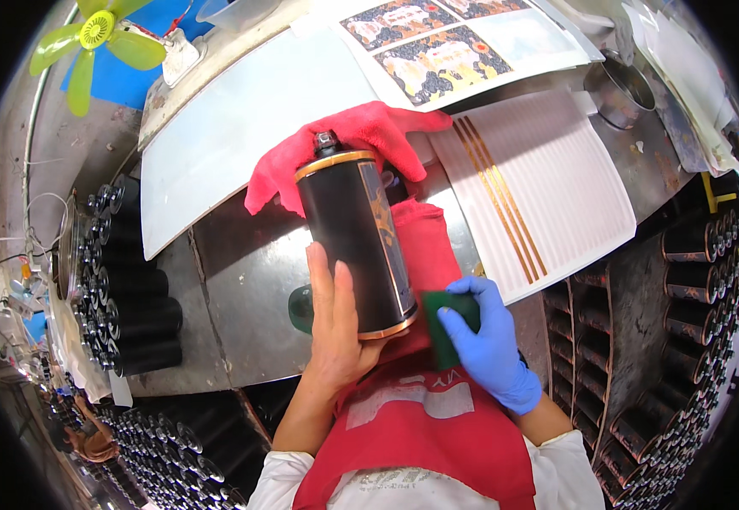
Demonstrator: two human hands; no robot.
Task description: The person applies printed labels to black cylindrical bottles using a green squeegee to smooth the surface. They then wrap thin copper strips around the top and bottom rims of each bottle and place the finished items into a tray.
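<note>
A black bottle (350, 242) with copper-coloured bands at both ends lies on a red cloth (369, 127), its dark capped neck pointing away from me. A dark panel with a gold pattern (385, 236) runs along its right side. My left hand (337, 331), bare, cups the bottle near its base, fingers along its left side. In a blue glove, my right hand (491, 347) pinches a flat green scraper (436, 331) just right of the base. Another green object (301, 309) lies on the metal tabletop, partly behind my left fingers.
Gold strips (500, 197) lie on a white foam sheet (573, 185) at right. Printed sheets (446, 57) and a white board (248, 115) cover the far side. Beyond are a metal pot (621, 95) and a green fan (96, 29). Black bottles (143, 325) stand stacked at left; more fill both sides.
</note>
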